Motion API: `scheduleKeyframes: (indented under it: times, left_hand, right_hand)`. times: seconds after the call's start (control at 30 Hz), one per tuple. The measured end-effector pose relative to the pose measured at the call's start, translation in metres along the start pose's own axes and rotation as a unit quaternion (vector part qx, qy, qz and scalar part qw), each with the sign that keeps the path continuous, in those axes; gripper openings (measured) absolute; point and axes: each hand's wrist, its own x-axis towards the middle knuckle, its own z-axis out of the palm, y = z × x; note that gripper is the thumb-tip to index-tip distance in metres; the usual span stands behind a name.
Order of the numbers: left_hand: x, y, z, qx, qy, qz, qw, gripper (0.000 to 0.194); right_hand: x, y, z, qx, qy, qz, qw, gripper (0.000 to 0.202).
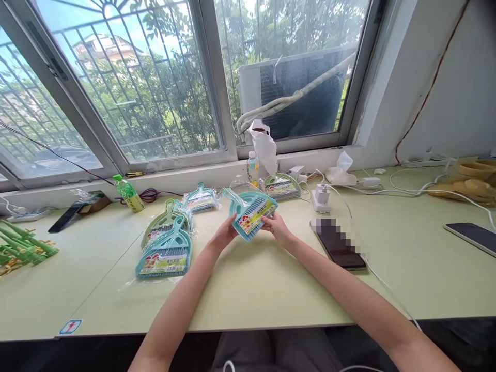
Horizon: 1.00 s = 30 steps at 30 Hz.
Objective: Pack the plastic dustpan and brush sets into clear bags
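Head view has green jointed stalks (23,248) at the far left of the table (251,299), then a green-capped bottle (128,194) near the sill (186,168). Bagged dustpan sets (165,253) crowd the space left of my left forearm (186,289), blue-green in front, a green one (153,230) behind it. A white-capped bottle (252,166) stands just behind what I hold, with a green dustpan set (284,188) just to the right. Farther right come a white charger (321,198), a dark phone (335,245) near my right forearm (333,274), and a second phone (473,237).

My left hand (226,233) pinches the lower left edge of a blue-green dustpan set (251,209), held over the table between both hands. Its handle (233,198) tilts up leftward, a yellow-green label (256,217) with red pictures slants across it, and bristles (253,234) show below. My right hand (278,227) pinches the right edge.
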Motion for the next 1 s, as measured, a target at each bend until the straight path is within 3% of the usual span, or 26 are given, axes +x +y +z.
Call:
scheduleKeyframes:
  times: [0.1,0.2,0.4,0.53,0.63,0.77,0.9,1.0]
  left_hand:
    - [-0.004,-0.004,0.009,0.017,-0.060,-0.027,0.998,0.041]
    - [0.000,-0.009,0.012,0.003,-0.074,-0.027,0.997,0.045]
    - [0.006,-0.009,0.007,-0.069,-0.017,0.057,0.996,0.040]
    - [0.001,-0.017,0.020,-0.048,0.023,0.027,0.998,0.036]
    - [0.003,-0.024,0.030,-0.006,0.012,-0.007,1.000,0.041]
    - [0.010,-0.023,0.027,-0.005,0.062,-0.025,0.998,0.041]
    - [0.010,-0.017,0.021,-0.050,0.102,0.021,0.993,0.040]
    - [0.006,-0.018,0.025,-0.055,0.124,0.015,0.991,0.034]
  right_hand:
    - [0.003,0.001,-0.003,0.028,0.023,-0.011,0.999,0.030]
    - [0.003,0.001,-0.005,0.047,0.041,-0.010,0.998,0.030]
    - [0.000,0.005,0.000,0.033,0.030,0.011,0.999,0.029]
    - [0.002,0.007,0.000,0.044,0.038,-0.005,0.998,0.031]
    - [0.004,0.005,-0.003,0.069,0.103,-0.019,0.992,0.029]
    - [0.007,0.003,-0.007,0.085,0.154,0.002,0.984,0.029]
    - [0.005,0.006,-0.003,0.070,0.115,0.026,0.991,0.026]
    - [0.004,0.009,0.001,0.058,0.089,0.024,0.994,0.025]
